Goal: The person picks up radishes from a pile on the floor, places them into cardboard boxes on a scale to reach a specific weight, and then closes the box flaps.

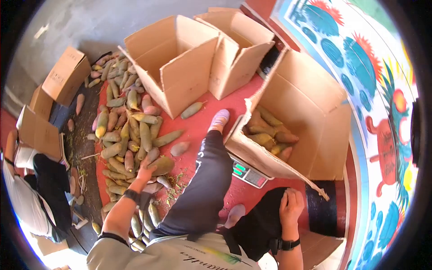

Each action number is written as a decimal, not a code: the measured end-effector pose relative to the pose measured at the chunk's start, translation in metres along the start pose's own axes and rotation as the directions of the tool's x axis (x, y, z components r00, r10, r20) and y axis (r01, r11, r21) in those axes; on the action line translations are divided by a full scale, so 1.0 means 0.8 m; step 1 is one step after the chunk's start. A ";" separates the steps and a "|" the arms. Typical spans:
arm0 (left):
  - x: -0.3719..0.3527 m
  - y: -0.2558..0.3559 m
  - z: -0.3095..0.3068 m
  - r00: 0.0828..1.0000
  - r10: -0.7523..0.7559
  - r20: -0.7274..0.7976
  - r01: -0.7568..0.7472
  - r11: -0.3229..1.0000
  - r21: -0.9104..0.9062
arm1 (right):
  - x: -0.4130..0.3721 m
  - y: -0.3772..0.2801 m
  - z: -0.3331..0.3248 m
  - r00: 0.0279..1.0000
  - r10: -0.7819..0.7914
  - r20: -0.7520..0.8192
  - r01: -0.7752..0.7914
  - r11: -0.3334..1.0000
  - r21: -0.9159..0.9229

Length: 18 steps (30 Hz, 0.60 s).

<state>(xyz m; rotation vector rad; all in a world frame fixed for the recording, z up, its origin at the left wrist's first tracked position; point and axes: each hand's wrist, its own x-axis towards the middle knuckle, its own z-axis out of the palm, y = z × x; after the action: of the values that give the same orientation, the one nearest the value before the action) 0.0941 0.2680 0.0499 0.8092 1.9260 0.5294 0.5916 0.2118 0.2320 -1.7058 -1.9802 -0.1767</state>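
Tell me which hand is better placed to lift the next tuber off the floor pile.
Left, probably. The left hand touches a tuber at the edge of the pile; the right hand rests on the knee, beyond the outstretched leg, nearer the carton.

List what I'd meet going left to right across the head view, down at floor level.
Another person's sleeve → closed cardboard box → left hand on the vegetable pile → pink shoe → scale → right hand resting on the knee → painted wall.
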 end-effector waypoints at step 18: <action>-0.249 0.332 0.005 0.646 0.762 0.050 -0.534 0.497 -0.684 | -0.015 0.010 -0.004 0.981 0.019 -0.193 -0.008 0.998 0.057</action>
<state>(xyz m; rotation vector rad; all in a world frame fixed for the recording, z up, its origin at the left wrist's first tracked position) 0.2476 0.3064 0.3414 1.0961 0.9106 1.3211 0.6012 0.2015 0.2272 -1.6021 -1.8141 -0.2690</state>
